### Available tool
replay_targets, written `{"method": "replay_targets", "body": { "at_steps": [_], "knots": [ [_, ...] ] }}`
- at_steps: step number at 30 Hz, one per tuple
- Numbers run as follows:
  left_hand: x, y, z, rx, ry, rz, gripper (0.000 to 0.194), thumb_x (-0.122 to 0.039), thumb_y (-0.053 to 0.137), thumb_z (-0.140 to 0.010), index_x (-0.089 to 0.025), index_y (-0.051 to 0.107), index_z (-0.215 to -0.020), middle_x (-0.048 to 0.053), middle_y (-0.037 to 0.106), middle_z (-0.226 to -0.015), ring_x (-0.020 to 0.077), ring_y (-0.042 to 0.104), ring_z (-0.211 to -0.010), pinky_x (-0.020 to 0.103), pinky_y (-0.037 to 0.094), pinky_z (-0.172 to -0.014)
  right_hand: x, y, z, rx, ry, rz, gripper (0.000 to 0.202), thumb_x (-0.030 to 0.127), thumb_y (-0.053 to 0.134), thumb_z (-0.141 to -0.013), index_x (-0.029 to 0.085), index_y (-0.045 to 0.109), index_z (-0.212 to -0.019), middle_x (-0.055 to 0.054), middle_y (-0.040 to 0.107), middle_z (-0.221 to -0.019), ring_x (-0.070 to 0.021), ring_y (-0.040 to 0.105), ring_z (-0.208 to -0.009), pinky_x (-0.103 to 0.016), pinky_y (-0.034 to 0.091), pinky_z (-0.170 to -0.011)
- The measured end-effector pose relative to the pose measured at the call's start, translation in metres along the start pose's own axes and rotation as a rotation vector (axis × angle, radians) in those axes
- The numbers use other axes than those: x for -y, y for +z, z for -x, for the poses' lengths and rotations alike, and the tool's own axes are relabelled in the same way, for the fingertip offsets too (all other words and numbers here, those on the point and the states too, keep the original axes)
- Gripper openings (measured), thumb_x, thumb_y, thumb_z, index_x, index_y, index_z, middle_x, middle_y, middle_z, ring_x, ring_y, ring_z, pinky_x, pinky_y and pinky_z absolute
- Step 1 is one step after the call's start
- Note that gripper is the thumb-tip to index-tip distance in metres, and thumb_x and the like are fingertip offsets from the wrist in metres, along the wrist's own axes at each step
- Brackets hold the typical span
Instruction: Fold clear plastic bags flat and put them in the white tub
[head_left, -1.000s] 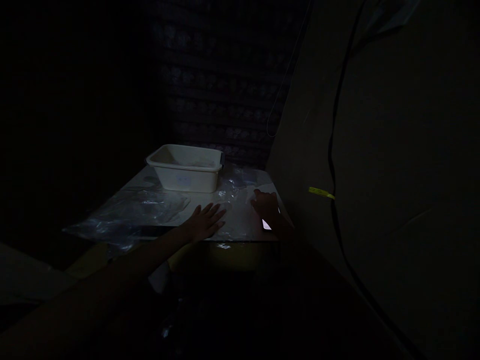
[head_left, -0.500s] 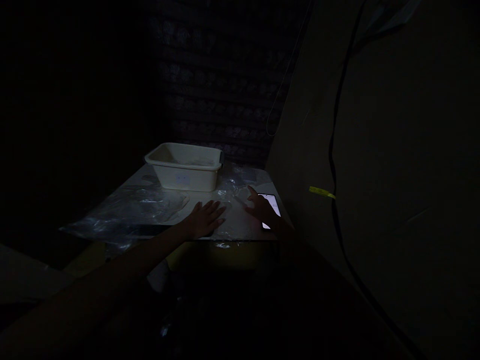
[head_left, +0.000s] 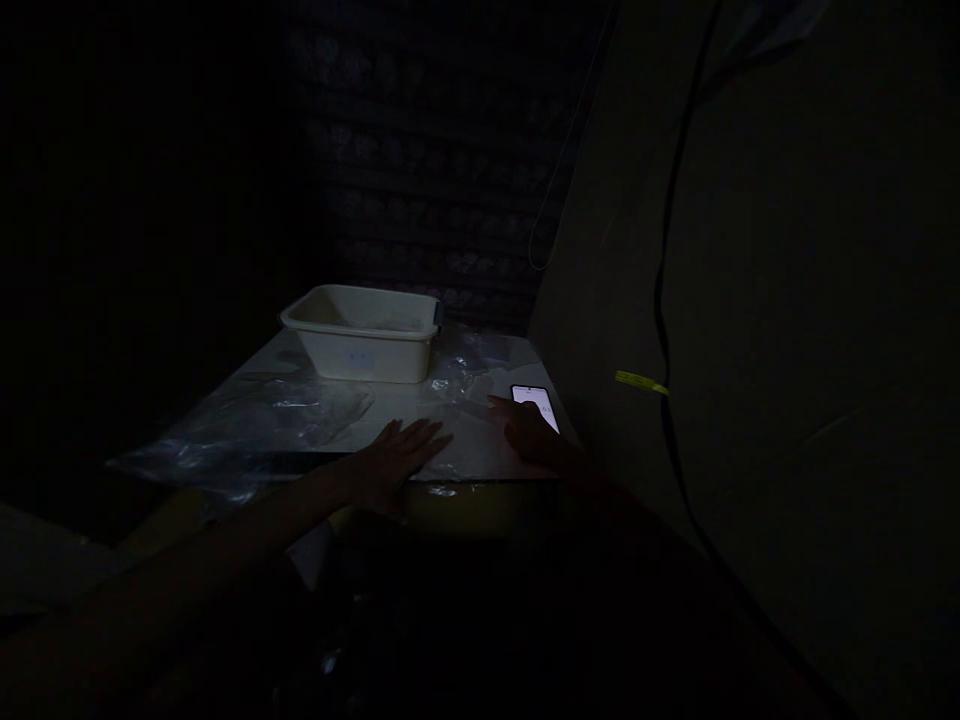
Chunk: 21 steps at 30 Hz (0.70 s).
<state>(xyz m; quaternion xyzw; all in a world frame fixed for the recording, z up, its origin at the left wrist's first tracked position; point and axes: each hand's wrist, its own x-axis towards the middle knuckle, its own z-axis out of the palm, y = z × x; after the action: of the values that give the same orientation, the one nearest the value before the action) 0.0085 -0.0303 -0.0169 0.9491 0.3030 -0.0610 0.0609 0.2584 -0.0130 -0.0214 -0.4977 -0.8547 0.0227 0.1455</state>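
Observation:
Fingers spread, my left hand (head_left: pixel 394 462) is at the front edge of a white table (head_left: pixel 480 455), holding nothing I can see. My right hand (head_left: pixel 531 436) is over the table's right side, one finger stretched out to the left and the others in shadow. It partly covers a phone (head_left: pixel 546 412) with a lit screen. Clear plastic film (head_left: pixel 454 384) lies crumpled just beyond the right fingertips. A white plastic tub (head_left: pixel 367 355) stands farther back. The scene is very dark, so contact between hands and surfaces is hard to make out.
A large clear plastic bag (head_left: pixel 247 430) hangs over the table's front left edge. To the right rises a plain wall or panel (head_left: pixel 787 300), crossed by a black cable (head_left: pixel 661 300) with a yellow tag (head_left: pixel 637 381). Behind the table is a dark ribbed surface (head_left: pixel 420 190).
My left hand has drawn back toward the table's front edge. The right hand's extended finger has come down and left, and the hand covers the phone's lower part. The view has shifted slightly.

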Motion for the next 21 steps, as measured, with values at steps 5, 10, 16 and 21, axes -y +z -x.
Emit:
{"method": "replay_targets", "body": {
  "at_steps": [5, 10, 16, 21],
  "knots": [
    [-0.007, 0.004, 0.002, -0.113, 0.047, 0.021, 0.059, -0.026, 0.037, -0.075, -0.024, 0.005, -0.125, 0.006, 0.01, -0.133, 0.0204, 0.009, -0.119, 0.046, 0.009, -0.093, 0.0, 0.001, 0.029, 0.063, -0.072, 0.07, 0.05, 0.011, 0.038, -0.064, 0.015, 0.039, -0.114, -0.009, 0.041, -0.118, -0.0206, 0.03, -0.112, -0.037, 0.025, -0.086],
    [-0.008, -0.001, -0.002, -0.252, 0.093, 0.206, 0.036, -0.022, 0.024, -0.081, -0.022, 0.038, -0.114, 0.004, 0.033, -0.125, 0.0142, 0.028, -0.114, 0.035, 0.019, -0.094, 0.003, 0.003, 0.044, 0.071, -0.072, 0.004, 0.044, 0.019, 0.042, -0.067, 0.021, 0.042, -0.111, -0.006, 0.043, -0.116, -0.0201, 0.029, -0.112, -0.036, 0.024, -0.086],
    [-0.01, -0.009, 0.005, -0.321, 0.04, 0.563, 0.034, -0.026, 0.026, -0.08, -0.018, 0.047, -0.106, 0.004, 0.048, -0.113, 0.0127, 0.043, -0.102, 0.027, 0.031, -0.086, 0.011, 0.003, 0.036, 0.014, -0.054, -0.038, 0.046, 0.027, 0.051, -0.064, 0.019, 0.043, -0.109, -0.008, 0.043, -0.116, -0.0205, 0.034, -0.108, -0.035, 0.028, -0.085],
    [-0.014, -0.015, 0.012, -0.315, -0.028, 0.634, 0.034, -0.031, 0.032, -0.078, -0.018, 0.047, -0.106, 0.004, 0.05, -0.111, 0.0155, 0.046, -0.098, 0.028, 0.035, -0.082, 0.021, 0.006, 0.026, 0.058, -0.015, -0.033, 0.023, 0.019, 0.043, -0.071, 0.016, 0.055, -0.091, -0.009, 0.056, -0.097, -0.0202, 0.049, -0.092, -0.034, 0.036, -0.077]
  ]
}}
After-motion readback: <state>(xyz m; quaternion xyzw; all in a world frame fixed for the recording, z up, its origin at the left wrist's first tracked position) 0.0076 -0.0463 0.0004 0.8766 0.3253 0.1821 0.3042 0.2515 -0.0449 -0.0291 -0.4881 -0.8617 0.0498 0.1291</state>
